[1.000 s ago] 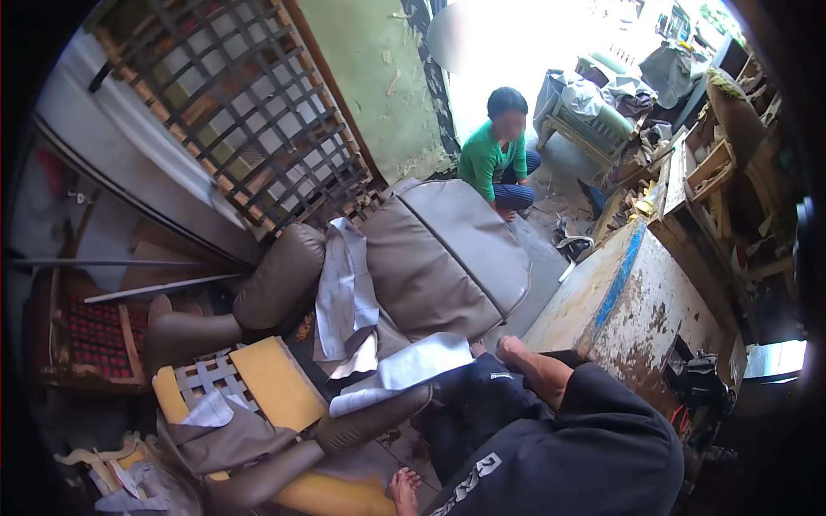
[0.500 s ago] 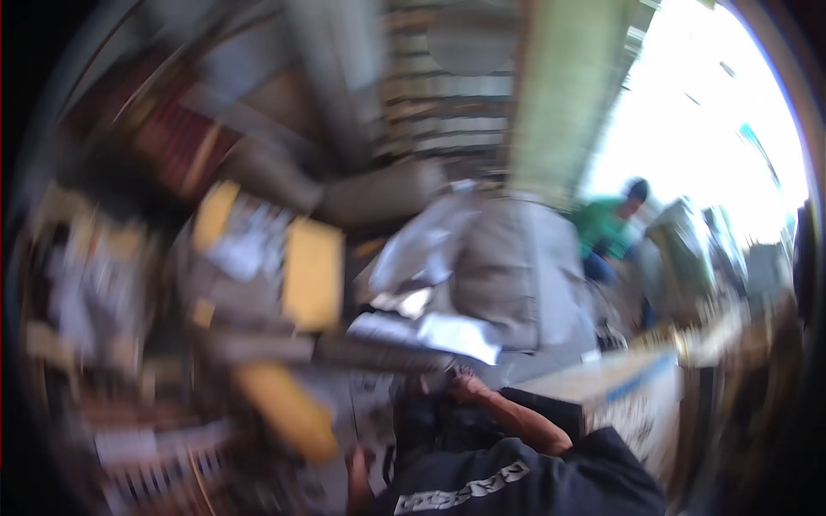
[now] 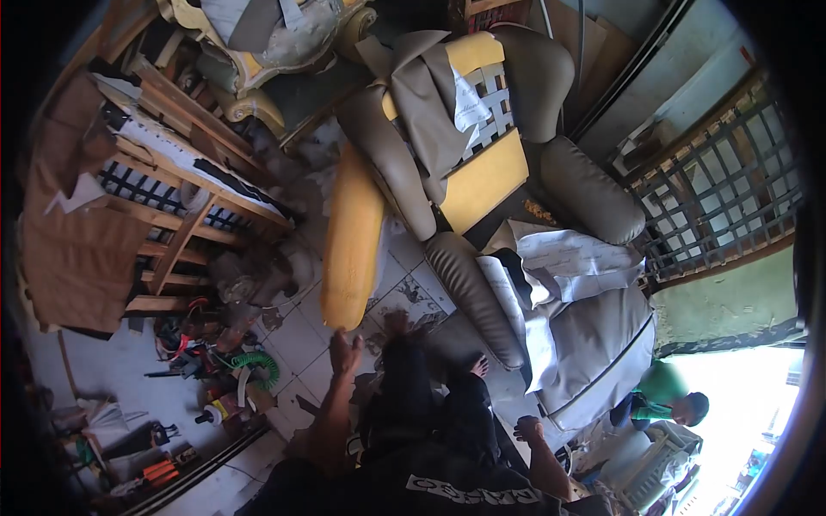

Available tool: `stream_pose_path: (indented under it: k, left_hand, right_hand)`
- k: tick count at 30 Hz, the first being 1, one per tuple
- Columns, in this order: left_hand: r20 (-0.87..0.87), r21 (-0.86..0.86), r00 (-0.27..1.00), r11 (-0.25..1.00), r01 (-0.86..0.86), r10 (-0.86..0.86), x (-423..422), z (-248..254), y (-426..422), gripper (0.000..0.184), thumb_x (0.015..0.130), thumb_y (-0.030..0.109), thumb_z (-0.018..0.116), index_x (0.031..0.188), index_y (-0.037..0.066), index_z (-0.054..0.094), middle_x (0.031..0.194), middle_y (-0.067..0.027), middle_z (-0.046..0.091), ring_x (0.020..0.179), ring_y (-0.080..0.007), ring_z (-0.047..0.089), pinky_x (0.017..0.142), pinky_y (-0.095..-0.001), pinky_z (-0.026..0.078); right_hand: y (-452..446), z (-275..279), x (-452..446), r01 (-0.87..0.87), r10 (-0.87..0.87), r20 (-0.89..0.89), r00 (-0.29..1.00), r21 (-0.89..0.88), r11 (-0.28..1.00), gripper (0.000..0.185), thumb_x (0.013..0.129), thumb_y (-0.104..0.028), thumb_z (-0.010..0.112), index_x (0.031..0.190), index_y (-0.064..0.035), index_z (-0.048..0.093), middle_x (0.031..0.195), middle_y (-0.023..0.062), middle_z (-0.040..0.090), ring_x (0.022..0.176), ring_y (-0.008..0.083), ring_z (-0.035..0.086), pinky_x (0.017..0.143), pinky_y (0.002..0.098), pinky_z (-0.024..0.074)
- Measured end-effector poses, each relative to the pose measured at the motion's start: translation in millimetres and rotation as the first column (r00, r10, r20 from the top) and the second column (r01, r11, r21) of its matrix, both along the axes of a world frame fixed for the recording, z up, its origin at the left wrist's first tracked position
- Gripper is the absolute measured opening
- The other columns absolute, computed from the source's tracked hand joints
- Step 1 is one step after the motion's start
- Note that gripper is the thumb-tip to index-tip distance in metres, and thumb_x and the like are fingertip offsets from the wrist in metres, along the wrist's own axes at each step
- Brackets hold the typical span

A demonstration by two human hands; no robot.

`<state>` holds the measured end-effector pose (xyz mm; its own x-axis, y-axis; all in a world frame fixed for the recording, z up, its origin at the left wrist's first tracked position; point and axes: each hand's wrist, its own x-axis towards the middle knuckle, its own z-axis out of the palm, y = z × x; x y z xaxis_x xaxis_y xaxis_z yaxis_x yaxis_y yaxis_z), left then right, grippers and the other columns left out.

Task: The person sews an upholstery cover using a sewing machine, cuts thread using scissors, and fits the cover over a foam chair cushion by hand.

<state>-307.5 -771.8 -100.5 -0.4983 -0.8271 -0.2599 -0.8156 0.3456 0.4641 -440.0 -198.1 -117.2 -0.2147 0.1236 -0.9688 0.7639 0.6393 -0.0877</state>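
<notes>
At the frame's bottom centre you wear a black shirt (image 3: 379, 492) with pale block lettering (image 3: 471, 492) across it. Your trousers (image 3: 400, 391) are dark too; your left hand (image 3: 346, 353), right hand (image 3: 529, 429) and the foot (image 3: 479, 366) near centre are bare.

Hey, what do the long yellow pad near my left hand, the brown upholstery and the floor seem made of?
Long yellow pad: probably foam, matte and uncovered, judging by its dull, even surface.
Brown upholstery: leather or imitation leather, given its soft sheen and gathered folds; I can't tell which.
Floor: likely ceramic tile, pale but dirty in patches, since straight joints form a grid.
</notes>
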Motion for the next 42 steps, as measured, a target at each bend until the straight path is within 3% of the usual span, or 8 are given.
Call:
stream_pose_path:
  k: [5, 11, 20, 27, 32, 34, 35, 42]
  left_hand:
    - [-0.22, -0.067, 0.972, 0.995, 0.067, -0.08, -105, -6, -136, 0.101, 0.072, 0.044, 0.087, 0.148, 0.001, 0.036, 0.133, -0.0327, 0.052, 0.127, -0.0483, 0.048, 0.107, -0.0544, 0.041]
    - [0.414, -0.107, 0.906, 0.984, 0.144, -0.087, -199, -80, -180, 0.117, 0.066, 0.043, 0.089, 0.154, 0.005, 0.023, 0.133, -0.0325, 0.054, 0.125, -0.04, 0.057, 0.106, -0.0471, 0.047]
    - [-0.231, 0.463, 0.957, 0.845, 0.268, -0.176, -150, -131, -239, 0.061, 0.082, 0.021, 0.078, 0.135, 0.002, 0.054, 0.123, -0.0129, 0.067, 0.105, -0.0269, 0.067, 0.092, -0.0368, 0.053]
    - [-0.298, 0.511, 0.947, 0.818, 0.262, -0.117, -53, 89, -279, 0.029, 0.082, 0.015, 0.071, 0.106, -0.002, 0.072, 0.096, -0.0093, 0.074, 0.088, -0.0211, 0.069, 0.08, -0.0341, 0.052]
    - [-0.001, 0.463, 0.925, 0.819, 0.338, -0.381, 18, 263, -222, 0.036, 0.083, 0.029, 0.074, 0.11, 0.007, 0.072, 0.095, -0.0099, 0.075, 0.086, -0.0252, 0.071, 0.081, -0.0379, 0.053]
    - [0.127, 0.471, 0.86, 0.793, 0.387, -0.495, 34, 326, -188, 0.036, 0.083, 0.03, 0.074, 0.111, 0.008, 0.072, 0.095, -0.0098, 0.075, 0.087, -0.0259, 0.071, 0.081, -0.0383, 0.053]
    - [0.196, 0.48, 0.808, 0.773, 0.415, -0.555, 39, 358, -170, 0.036, 0.083, 0.031, 0.074, 0.112, 0.009, 0.072, 0.096, -0.0097, 0.075, 0.087, -0.0262, 0.071, 0.081, -0.0385, 0.053]
    - [0.526, 0.606, 0.13, 0.478, 0.636, -0.841, -13, 550, -43, 0.038, 0.083, 0.036, 0.075, 0.114, 0.015, 0.072, 0.097, -0.0093, 0.075, 0.089, -0.0287, 0.072, 0.083, -0.04, 0.054]
  right_hand:
    - [-97, 30, -13, 0.158, -0.164, -0.165, 0.972, -0.047, 0.986, 0.029, 0.097, -0.023, 0.059, 0.118, -0.0035, 0.064, 0.093, 0.0127, 0.072, 0.072, 0.0215, 0.07, 0.059, 0.034, 0.0563]
    - [-290, 86, -7, -0.266, 0.188, -0.333, 0.924, -0.209, 0.941, 0.037, 0.098, -0.024, 0.061, 0.13, -0.0066, 0.062, 0.101, 0.0114, 0.074, 0.085, 0.0175, 0.072, 0.075, 0.0341, 0.0563]
    - [-279, 117, 13, -0.254, 0.249, -0.278, 0.928, 0.021, 0.967, 0.042, 0.095, -0.033, 0.063, 0.131, -0.0125, 0.064, 0.112, 0.014, 0.073, 0.101, 0.0271, 0.072, 0.087, 0.0379, 0.0555]
    - [-218, 146, 34, -0.667, 0.801, -0.349, 0.487, 0.443, 0.599, 0.024, 0.091, -0.023, 0.059, 0.104, -0.0081, 0.072, 0.106, 0.0132, 0.073, 0.097, 0.0317, 0.071, 0.078, 0.0427, 0.0577]
    - [-211, 52, 22, -0.529, 0.535, -0.578, 0.616, 0.201, 0.825, 0.025, 0.092, -0.023, 0.056, 0.102, -0.0077, 0.072, 0.106, 0.0166, 0.072, 0.101, 0.0353, 0.069, 0.081, 0.0459, 0.057]
    - [-241, 42, -6, -0.811, 0.699, -0.698, 0.155, 0.314, 0.493, 0.031, 0.092, -0.021, 0.057, 0.119, -0.0114, 0.068, 0.112, 0.0131, 0.07, 0.102, 0.034, 0.068, 0.086, 0.0449, 0.0558]
    - [-263, 76, -23, -0.608, 0.39, -0.777, 0.493, 0.013, 0.794, 0.025, 0.091, -0.02, 0.058, 0.112, -0.0117, 0.068, 0.11, 0.0107, 0.068, 0.101, 0.0309, 0.067, 0.085, 0.0416, 0.056]
    - [-334, 316, -62, -0.973, 0.002, -0.982, -0.186, 0.185, 0.138, 0.101, 0.084, -0.047, 0.073, 0.162, -0.0229, 0.013, 0.163, 0.0199, 0.021, 0.15, 0.0406, 0.023, 0.119, 0.0623, 0.0242]
